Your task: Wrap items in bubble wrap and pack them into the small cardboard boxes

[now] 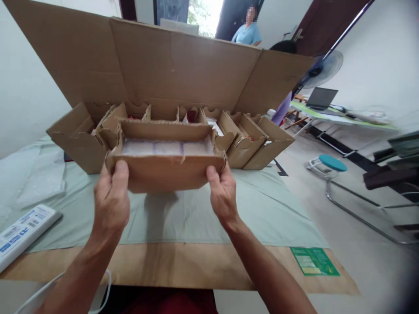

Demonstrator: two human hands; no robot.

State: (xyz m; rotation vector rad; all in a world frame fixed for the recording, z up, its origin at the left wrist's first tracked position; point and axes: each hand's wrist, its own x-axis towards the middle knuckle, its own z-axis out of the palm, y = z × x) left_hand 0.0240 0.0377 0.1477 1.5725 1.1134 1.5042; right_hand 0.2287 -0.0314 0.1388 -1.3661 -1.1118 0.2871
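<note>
Between my two hands is a small open cardboard box (166, 172), raised above the green cloth. My left hand (113, 196) grips its left end, thumb on the front wall. The right end is in my right hand (223, 192), thumb also on the front. Inside it lie pale, plastic-looking packs (168, 147), whose kind I cannot make out. Right behind stands a row of cardboard compartments (245, 146), some with red or white items in them. A tall cardboard panel (183, 65) rises at the back of the row.
The green cloth (262, 209) covers much of the wooden table (157, 261). A white box with blue print (24, 235) and clear plastic wrap (44, 179) lie left. A green card (314, 261) is near the right corner. Beyond are a stool (332, 162), a laptop (322, 98) and a person (247, 34).
</note>
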